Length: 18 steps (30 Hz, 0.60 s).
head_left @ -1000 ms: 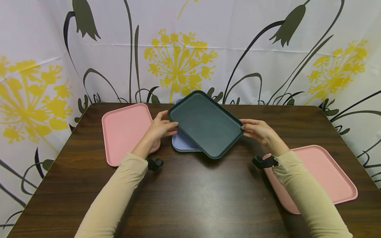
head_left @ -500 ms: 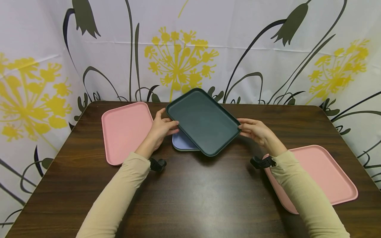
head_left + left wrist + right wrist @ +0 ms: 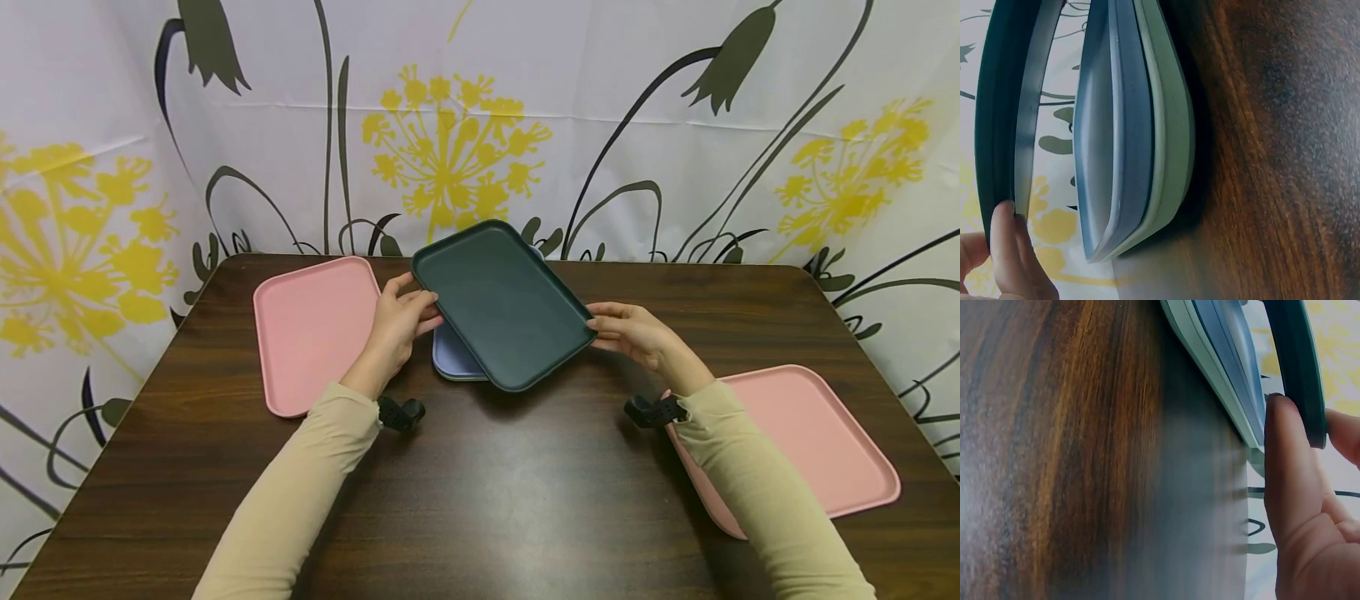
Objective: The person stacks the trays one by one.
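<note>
Tray (image 3: 504, 304), dark green, rectangular, plastic-looking, held clear above a rounded blue tray (image 3: 456, 354) stacked on a pale-green one (image 3: 1175, 131). Left hand (image 3: 399, 321) pinches its nine o'clock edge, right hand (image 3: 636, 337) its three o'clock corner, fingers and thumbs clamped on the rim. Rectangular pink trays lie at nine (image 3: 315, 333) and four o'clock (image 3: 813, 437).

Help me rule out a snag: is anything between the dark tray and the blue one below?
No object shows in the visible gap between the dark tray and the blue tray, though the left hand and right hand have fingers under the dark tray's edges.
</note>
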### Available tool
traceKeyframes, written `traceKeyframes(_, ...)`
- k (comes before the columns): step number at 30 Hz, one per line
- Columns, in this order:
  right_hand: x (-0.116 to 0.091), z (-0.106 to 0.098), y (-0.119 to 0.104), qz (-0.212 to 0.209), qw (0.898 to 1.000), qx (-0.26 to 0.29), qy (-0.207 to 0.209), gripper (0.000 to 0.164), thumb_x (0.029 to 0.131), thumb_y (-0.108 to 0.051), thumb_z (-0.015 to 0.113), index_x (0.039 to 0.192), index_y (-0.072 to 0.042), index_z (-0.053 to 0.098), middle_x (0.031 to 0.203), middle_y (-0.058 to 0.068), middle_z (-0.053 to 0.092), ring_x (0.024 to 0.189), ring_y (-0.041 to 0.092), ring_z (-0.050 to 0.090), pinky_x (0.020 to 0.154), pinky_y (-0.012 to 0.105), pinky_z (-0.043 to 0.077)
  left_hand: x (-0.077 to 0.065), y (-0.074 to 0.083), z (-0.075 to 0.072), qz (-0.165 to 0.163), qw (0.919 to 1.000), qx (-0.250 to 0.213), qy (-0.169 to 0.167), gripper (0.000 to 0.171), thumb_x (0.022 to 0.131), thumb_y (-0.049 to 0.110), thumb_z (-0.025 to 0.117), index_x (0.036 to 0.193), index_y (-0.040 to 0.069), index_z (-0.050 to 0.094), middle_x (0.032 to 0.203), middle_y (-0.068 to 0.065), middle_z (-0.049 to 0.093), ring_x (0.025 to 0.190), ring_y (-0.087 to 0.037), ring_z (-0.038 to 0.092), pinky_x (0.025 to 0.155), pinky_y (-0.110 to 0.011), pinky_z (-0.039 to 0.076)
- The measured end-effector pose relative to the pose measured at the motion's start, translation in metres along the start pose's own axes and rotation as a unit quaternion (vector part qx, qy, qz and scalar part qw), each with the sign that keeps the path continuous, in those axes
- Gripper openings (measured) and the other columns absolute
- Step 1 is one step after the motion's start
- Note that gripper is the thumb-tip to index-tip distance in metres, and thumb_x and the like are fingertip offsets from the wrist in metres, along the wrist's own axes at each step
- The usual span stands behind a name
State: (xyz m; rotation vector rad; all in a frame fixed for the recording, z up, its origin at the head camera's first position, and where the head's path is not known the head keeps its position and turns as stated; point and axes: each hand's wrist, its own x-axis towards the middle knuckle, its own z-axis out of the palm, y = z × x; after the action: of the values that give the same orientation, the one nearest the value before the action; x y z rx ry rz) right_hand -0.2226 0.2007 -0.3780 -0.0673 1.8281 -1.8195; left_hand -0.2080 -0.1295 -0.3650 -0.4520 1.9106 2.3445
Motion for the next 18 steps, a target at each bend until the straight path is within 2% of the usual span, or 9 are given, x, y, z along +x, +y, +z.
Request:
traceKeyframes(4, 0.0019, 0.0012, -0.0014, 0.009, 1.0, -0.015, -0.001, 0.054, 0.098, -0.005, 0.047, 0.145, 0.011, 0.025, 0.089, -0.013, 0.067, 0.081, 0.001, 0.067, 0.078, 0.017, 0.056, -0.0009, 0.0021, -0.0004, 0.008, 1.0, 0.002, 0.005, 0.061, 0.093, 0.0, 0.049, 0.148, 0.011, 0.026, 0.1, -0.001, 0.052, 0.064, -0.003, 0.06, 0.06, -0.015, 0.056)
traceKeyframes(11, 0.0036, 0.0036, -0.0049, 0.005, 0.997, -0.077, -0.013, 0.055, 0.097, -0.012, 0.053, 0.144, 0.01, 0.031, 0.092, -0.015, 0.066, 0.086, 0.0, 0.066, 0.08, 0.018, 0.055, -0.0028, 0.0068, -0.0043, 0.011, 0.9998, 0.018, 0.002, 0.06, 0.093, 0.001, 0.049, 0.148, 0.01, 0.028, 0.101, 0.001, 0.052, 0.064, -0.001, 0.059, 0.062, -0.014, 0.056)
traceKeyframes(18, 0.0054, 0.0058, -0.0083, 0.007, 0.996, -0.09, -0.014, 0.054, 0.097, -0.013, 0.053, 0.143, 0.009, 0.034, 0.093, -0.016, 0.066, 0.086, -0.001, 0.066, 0.079, 0.018, 0.056, -0.0044, 0.0062, -0.0075, 0.018, 0.9986, 0.048, -0.009, 0.058, 0.092, 0.003, 0.05, 0.147, 0.009, 0.032, 0.104, 0.0, 0.057, 0.067, -0.001, 0.06, 0.065, -0.014, 0.056)
